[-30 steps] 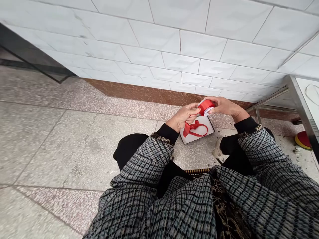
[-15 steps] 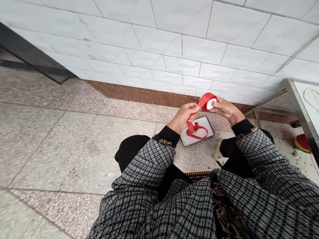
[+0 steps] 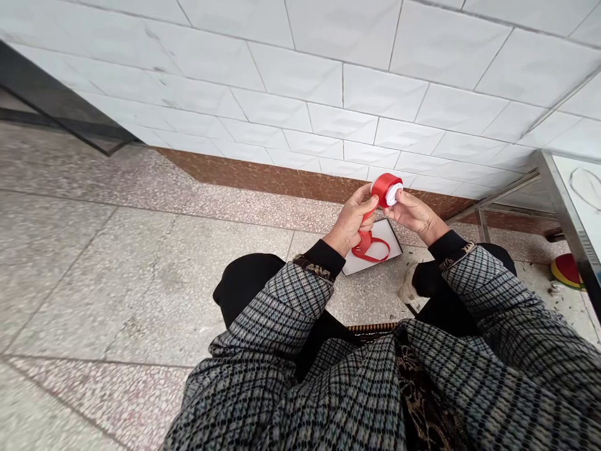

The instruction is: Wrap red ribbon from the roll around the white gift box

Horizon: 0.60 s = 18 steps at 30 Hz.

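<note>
1. A round spool of glossy red ribbon point(image 3: 385, 190) is gripped by the right hand point(image 3: 413, 213), raised above the speckled stone floor point(image 3: 141, 263).
2. The loose ribbon tail point(image 3: 369, 244) is pinched by the closed left hand point(image 3: 352, 219).
3. A flat white box point(image 3: 375, 266) is seen below, on the floor, with looped ribbon on it.

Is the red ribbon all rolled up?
No. The ribbon roll is partly unwound: a loose ribbon tail hangs below the left hand, looping over the white box.
</note>
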{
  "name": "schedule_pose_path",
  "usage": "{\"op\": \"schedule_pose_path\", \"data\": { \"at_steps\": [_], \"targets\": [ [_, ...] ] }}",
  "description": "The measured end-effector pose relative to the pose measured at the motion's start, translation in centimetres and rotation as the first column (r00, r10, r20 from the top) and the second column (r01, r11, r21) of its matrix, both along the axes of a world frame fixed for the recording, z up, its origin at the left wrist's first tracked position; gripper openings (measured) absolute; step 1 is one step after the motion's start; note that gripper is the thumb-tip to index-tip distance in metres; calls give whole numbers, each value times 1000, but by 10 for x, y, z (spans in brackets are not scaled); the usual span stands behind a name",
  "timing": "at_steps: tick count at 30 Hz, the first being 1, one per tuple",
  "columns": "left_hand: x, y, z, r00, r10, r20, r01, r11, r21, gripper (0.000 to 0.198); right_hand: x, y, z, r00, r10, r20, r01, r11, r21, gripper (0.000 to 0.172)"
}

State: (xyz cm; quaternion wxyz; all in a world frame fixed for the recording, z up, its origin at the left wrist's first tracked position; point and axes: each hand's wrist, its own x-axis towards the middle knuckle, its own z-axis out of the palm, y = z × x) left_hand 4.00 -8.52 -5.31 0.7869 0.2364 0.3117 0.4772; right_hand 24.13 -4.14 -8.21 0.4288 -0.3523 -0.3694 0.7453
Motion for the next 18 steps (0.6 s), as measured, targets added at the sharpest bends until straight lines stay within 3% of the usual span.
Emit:
{"op": "schedule_pose_path", "data": {
  "at_steps": [6, 13, 18],
  "targets": [
    [-11, 7, -2, 993, -116, 13, 116, 993, -20, 26, -4, -6, 1, 998, 67, 15, -68, 996, 52, 64],
    [-20, 10, -7, 969, -238, -71, 237, 971, -21, 16, 20, 8, 32, 922, 212, 323, -295, 926, 235, 61],
    [-17, 5, -7, 959, -252, -126, 255, 967, 2, 13, 31, 11, 48, 844, 275, 460, -419, 874, 246, 58]
  ]
}}
